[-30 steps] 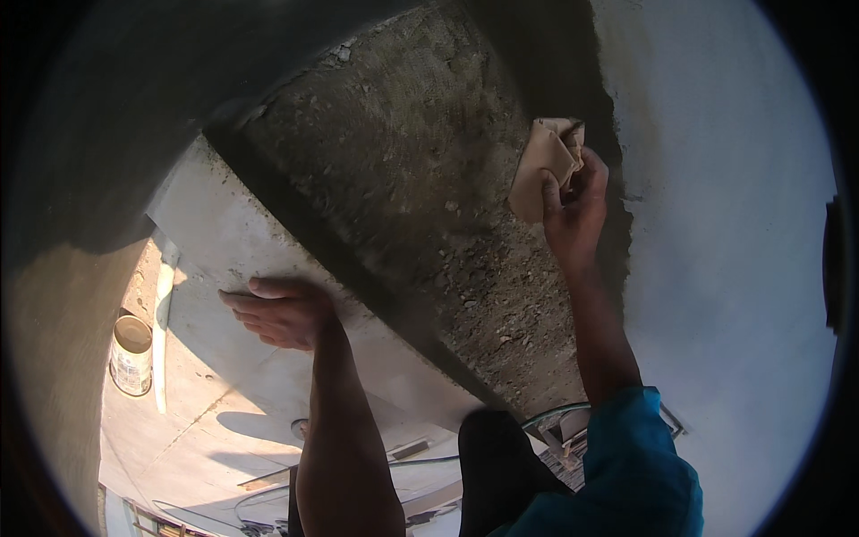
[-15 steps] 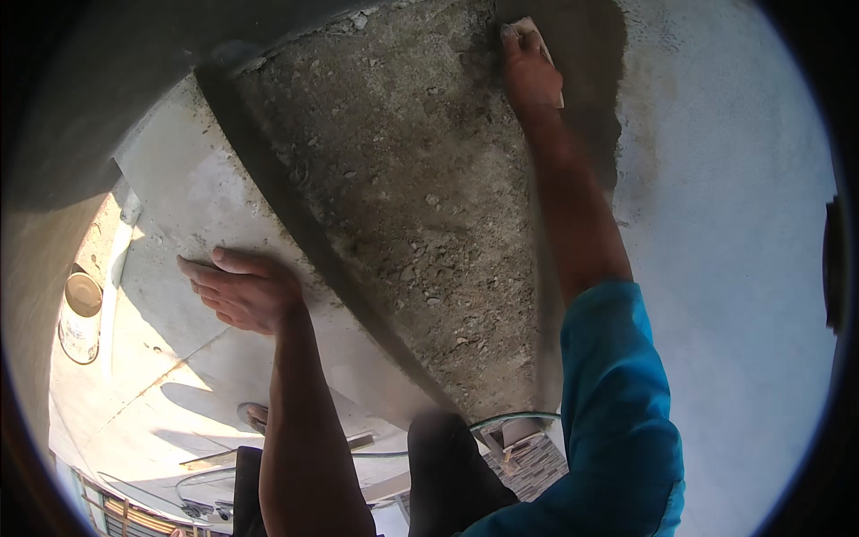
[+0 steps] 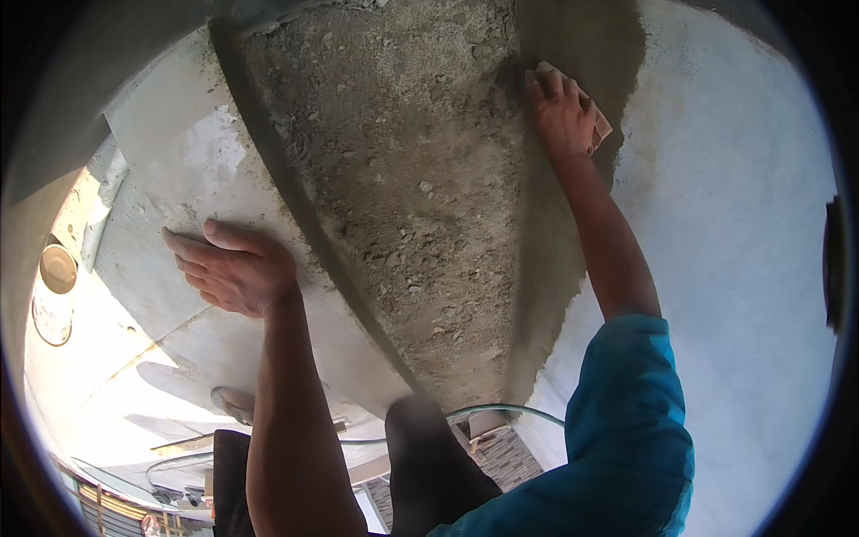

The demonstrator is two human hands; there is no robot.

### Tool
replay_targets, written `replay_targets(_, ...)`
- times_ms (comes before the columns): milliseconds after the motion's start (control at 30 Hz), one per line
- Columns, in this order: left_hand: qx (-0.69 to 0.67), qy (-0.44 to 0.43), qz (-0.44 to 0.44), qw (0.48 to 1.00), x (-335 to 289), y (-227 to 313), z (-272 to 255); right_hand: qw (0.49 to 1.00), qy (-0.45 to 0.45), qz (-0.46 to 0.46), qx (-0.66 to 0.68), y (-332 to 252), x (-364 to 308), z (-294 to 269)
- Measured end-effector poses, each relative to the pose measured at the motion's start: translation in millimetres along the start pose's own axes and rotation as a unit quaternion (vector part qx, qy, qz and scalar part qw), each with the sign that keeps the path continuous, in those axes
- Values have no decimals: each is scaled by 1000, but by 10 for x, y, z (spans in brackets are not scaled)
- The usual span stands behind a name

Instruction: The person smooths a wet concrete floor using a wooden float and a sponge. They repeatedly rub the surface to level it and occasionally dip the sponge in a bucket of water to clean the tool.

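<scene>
My right hand point(image 3: 564, 112) grips a flat, pale, roughly rectangular block point(image 3: 601, 128), its exact kind unclear. The block lies against a damp, dark grey mortar band point(image 3: 582, 36) along the lower part of the white wall point(image 3: 734, 233). The fingers curl over the block's far end, hiding much of it. On the left, my left hand point(image 3: 237, 268) is laid on a pale concrete slab point(image 3: 179, 170), fingers stretched out and nothing in them. Between the hands runs a strip of rough, crumbly rubble point(image 3: 403, 197).
A dark slab edge point(image 3: 300, 201) borders the rubble on its left. At far left stands a pale bucket point(image 3: 54, 309) in sunlight. A green hose point(image 3: 523, 410) crosses near my knee point(image 3: 416, 430), above patterned tiles point(image 3: 508, 461). A shoe point(image 3: 234, 403) shows beside my left forearm.
My right hand has drawn the block nearer to me along the mortar band and tilted it. My left hand stays on the slab, while the view has shifted slightly.
</scene>
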State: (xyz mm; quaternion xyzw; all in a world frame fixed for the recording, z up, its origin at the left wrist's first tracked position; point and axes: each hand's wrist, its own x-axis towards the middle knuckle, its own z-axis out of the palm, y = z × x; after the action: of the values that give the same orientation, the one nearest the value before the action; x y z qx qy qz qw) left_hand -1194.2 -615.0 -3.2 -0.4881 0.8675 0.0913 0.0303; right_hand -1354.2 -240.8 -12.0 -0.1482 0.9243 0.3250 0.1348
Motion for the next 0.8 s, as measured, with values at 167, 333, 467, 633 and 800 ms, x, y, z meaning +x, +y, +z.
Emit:
replay_targets(167,-8,5,9,1000,-20,20,15,978,59,-109,-170,238,410,-81)
replay_targets(333,-12,-6,7,1000,5,56,9,968,96,-89,-213,455,884,-260)
replay_targets(467,-5,-3,-10,1000,17,-14,-25,978,54,-111,-170,323,443,-278)
replay_targets(633,-32,-11,7,999,3,68,6,958,-7,-143,-250,350,783,-157)
replay_targets(800,-39,7,14,999,-2,47,3,993,10,2,-119,579,1369,-202)
